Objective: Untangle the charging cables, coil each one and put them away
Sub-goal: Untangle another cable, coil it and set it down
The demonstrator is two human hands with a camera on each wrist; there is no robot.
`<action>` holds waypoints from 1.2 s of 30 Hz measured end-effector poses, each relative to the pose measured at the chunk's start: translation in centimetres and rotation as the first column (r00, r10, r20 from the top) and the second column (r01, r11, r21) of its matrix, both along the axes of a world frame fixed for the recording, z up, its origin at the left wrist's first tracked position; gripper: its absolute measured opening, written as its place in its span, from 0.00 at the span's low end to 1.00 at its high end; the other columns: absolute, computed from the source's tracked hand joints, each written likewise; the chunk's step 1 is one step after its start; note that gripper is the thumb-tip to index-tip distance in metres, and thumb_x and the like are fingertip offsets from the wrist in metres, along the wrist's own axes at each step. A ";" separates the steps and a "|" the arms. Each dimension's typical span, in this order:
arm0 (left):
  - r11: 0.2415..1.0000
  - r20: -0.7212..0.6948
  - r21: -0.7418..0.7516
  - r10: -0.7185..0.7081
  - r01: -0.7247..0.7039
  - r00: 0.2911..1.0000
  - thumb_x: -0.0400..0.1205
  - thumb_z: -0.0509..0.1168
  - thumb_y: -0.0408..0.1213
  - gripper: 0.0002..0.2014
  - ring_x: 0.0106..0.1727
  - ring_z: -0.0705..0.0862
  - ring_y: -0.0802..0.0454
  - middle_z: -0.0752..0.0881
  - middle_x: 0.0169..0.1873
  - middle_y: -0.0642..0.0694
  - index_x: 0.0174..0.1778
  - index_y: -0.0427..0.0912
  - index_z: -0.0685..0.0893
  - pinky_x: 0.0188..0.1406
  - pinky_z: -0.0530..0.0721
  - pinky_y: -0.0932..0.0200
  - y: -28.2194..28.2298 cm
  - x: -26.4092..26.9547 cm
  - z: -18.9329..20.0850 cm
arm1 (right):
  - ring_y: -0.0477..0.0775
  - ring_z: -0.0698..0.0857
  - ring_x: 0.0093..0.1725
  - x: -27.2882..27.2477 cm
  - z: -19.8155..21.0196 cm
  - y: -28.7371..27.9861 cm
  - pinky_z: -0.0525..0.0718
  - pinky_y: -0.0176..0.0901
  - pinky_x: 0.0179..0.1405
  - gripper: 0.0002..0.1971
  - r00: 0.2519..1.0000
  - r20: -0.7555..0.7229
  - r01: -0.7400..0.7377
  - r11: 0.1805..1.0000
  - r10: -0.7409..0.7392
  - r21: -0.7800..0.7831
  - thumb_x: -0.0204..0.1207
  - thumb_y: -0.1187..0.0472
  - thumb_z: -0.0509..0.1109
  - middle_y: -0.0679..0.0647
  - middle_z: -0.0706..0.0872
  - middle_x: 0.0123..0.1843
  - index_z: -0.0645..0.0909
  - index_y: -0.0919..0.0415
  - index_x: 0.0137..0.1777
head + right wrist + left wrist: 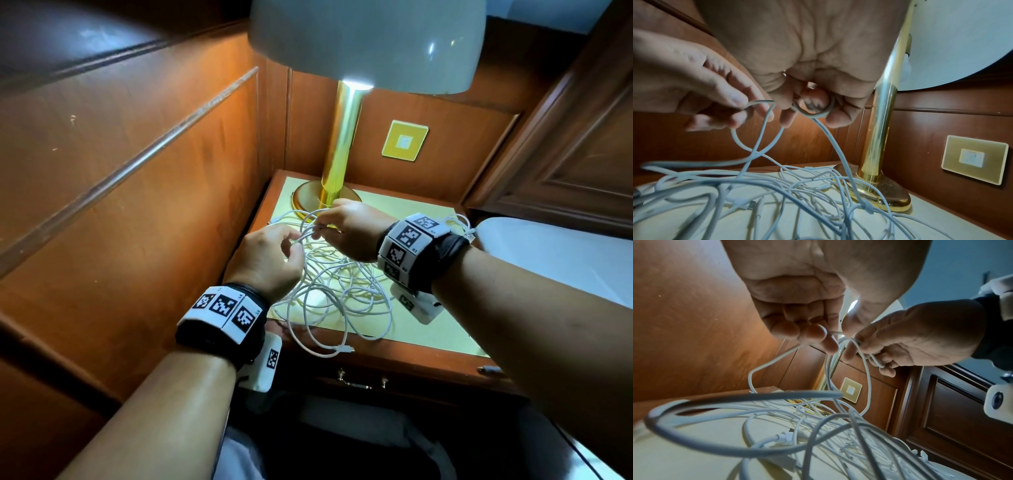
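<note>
A tangle of thin white charging cables [339, 287] lies spread on the pale yellow top of the bedside table [421, 329]. Above it my left hand [274, 253] pinches a raised cable strand [830, 334] between thumb and fingertips. My right hand [346, 229] sits just right of it, fingers curled round a small loop of the same white cable [813, 112]. The two hands nearly touch. From them, strands [764, 142] hang down into the pile. One loop with a connector end [346, 349] droops over the table's front edge.
A brass lamp [339, 147] with a white shade stands at the table's back, its base [885, 194] touching the cables. Wood panelling [137, 171] closes the left and back. A brass wall plate [405, 140] is behind. A drawer handle [359, 380] sits below the front edge. White bedding [565, 253] lies right.
</note>
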State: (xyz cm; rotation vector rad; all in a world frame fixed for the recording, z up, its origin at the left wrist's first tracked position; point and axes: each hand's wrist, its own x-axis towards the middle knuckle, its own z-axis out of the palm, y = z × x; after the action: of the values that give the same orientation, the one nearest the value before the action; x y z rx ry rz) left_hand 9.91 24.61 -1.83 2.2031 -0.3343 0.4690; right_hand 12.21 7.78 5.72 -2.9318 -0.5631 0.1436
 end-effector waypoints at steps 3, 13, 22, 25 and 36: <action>0.995 -0.112 -0.089 0.025 -0.036 0.993 0.79 0.55 0.44 0.21 0.46 0.88 0.40 0.91 0.40 0.38 0.56 0.40 0.88 0.51 0.87 0.49 0.1 0.1 0.0 | 0.58 0.82 0.52 0.4 -0.6 -0.3 0.76 0.43 0.50 0.12 0.997 0.075 0.017 0.997 -0.023 0.082 0.86 0.52 0.64 0.52 0.76 0.49 0.89 0.51 0.57; 0.986 -0.362 0.160 0.018 0.043 0.932 0.80 0.68 0.59 0.32 0.60 0.87 0.42 0.91 0.52 0.38 0.78 0.46 0.74 0.63 0.83 0.47 -0.2 0.5 -1.2 | 0.47 0.81 0.42 0.5 0.7 -1.0 0.76 0.43 0.43 0.09 0.983 0.031 0.151 0.885 -0.183 0.441 0.82 0.59 0.68 0.51 0.82 0.46 0.90 0.51 0.43; 0.998 -0.332 -0.027 0.053 -0.065 0.942 0.84 0.68 0.50 0.16 0.34 0.89 0.53 0.87 0.27 0.52 0.61 0.42 0.85 0.40 0.85 0.57 -1.7 0.8 -0.5 | 0.35 0.78 0.27 -0.3 1.1 -0.8 0.74 0.28 0.28 0.10 0.976 -0.165 0.219 0.709 -0.145 0.670 0.81 0.65 0.67 0.46 0.86 0.35 0.89 0.58 0.42; 0.991 -0.257 -0.100 0.057 -0.085 0.965 0.81 0.72 0.50 0.12 0.34 0.90 0.46 0.88 0.26 0.47 0.50 0.44 0.89 0.44 0.90 0.49 -1.4 1.0 -0.9 | 0.45 0.81 0.34 0.2 0.7 -1.4 0.77 0.40 0.35 0.09 0.963 -0.100 0.264 0.808 -0.250 0.526 0.79 0.55 0.71 0.46 0.87 0.35 0.90 0.57 0.45; 0.994 -0.074 0.060 0.101 -0.097 0.992 0.81 0.72 0.49 0.12 0.37 0.84 0.42 0.90 0.36 0.42 0.45 0.44 0.91 0.39 0.84 0.54 -2.3 0.8 -0.6 | 0.44 0.88 0.57 0.4 -0.2 -0.5 0.81 0.39 0.63 0.16 0.961 -0.250 0.228 0.846 -0.117 0.482 0.78 0.47 0.75 0.45 0.91 0.57 0.88 0.49 0.64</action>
State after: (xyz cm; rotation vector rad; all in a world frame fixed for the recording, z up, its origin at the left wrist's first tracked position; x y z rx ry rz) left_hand 10.74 22.33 -2.45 2.2932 -0.1998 0.4321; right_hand 12.64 7.32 5.57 -2.3938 -0.2468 0.2420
